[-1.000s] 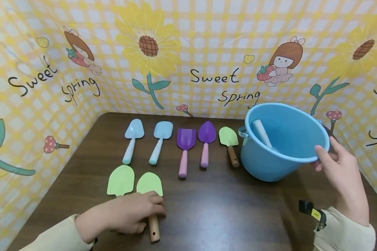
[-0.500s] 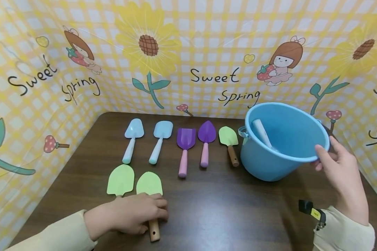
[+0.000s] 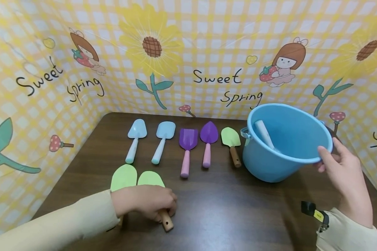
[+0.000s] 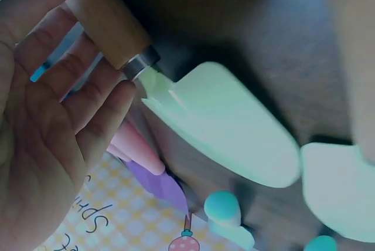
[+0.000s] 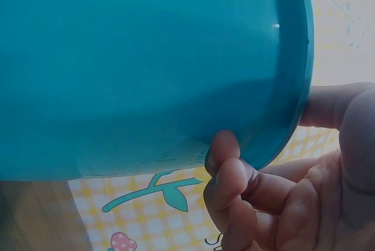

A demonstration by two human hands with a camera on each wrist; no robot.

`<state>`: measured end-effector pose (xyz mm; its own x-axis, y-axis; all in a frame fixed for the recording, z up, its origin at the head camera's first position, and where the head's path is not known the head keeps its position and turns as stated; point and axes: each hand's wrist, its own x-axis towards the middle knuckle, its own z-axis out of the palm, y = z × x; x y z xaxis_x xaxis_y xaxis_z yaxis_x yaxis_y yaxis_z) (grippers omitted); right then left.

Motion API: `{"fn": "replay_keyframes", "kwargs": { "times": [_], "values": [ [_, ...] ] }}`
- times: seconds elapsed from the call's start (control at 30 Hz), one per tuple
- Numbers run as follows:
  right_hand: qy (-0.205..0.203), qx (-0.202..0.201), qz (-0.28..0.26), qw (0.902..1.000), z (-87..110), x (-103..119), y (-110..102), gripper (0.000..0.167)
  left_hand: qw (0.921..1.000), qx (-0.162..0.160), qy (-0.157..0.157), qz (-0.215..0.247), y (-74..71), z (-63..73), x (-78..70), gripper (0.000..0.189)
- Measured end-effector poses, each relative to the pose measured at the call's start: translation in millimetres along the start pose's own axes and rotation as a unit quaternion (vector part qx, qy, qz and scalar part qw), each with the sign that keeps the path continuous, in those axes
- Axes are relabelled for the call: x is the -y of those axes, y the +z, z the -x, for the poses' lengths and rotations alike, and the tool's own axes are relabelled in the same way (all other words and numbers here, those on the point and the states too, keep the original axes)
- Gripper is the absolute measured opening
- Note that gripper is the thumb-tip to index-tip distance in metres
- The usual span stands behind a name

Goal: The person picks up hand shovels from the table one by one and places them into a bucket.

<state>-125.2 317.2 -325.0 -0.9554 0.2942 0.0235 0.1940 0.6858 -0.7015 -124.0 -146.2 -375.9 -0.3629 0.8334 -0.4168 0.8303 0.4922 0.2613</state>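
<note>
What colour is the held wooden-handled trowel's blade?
Light green blade, best seen in the left wrist view.

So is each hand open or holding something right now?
Left hand: closed, holding a green trowel by its wooden handle.
Right hand: closed, holding the blue bucket by its rim.

Checked cloth [image 3: 216,28] makes this table [image 3: 235,212] a booth.

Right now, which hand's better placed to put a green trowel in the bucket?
Probably your left hand: it holds a green trowel by the handle; your right hand grips the blue bucket.
</note>
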Motion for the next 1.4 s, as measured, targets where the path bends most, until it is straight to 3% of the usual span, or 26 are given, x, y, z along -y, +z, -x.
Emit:
{"fn": "replay_keyframes", "kwargs": {
  "times": [0.23, 0.4, 0.8, 1.13, 1.4],
  "values": [
    [-0.007, -0.006, -0.006, 0.9999, -0.1, -0.6, 0.5, 0.073, 0.9926, 0.046, -0.042, 0.105, -16.6, -14.8, 8.0, 0.020],
    [-0.016, -0.006, -0.010, 0.9998, 0.0, 0.6, 0.8, 0.072, 0.9846, 0.044, -0.049, 0.162, -30.3, -17.7, 13.9, 0.021],
    [-0.026, -0.007, -0.015, 0.9995, -1.3, 0.6, -0.1, 0.071, 0.9676, 0.000, 0.011, 0.252, -52.0, -18.2, 27.5, 0.016],
    [-0.031, 0.000, -0.009, 0.9995, -1.2, 0.4, -0.2, 0.070, 0.9534, 0.002, 0.051, 0.297, -59.7, -19.9, 33.6, 0.014],
    [-0.044, 0.018, -0.020, 0.9986, -1.0, -1.8, -5.0, 0.071, 0.9288, -0.010, 0.053, 0.367, -64.0, -20.8, 37.3, 0.017]
  ]
}}
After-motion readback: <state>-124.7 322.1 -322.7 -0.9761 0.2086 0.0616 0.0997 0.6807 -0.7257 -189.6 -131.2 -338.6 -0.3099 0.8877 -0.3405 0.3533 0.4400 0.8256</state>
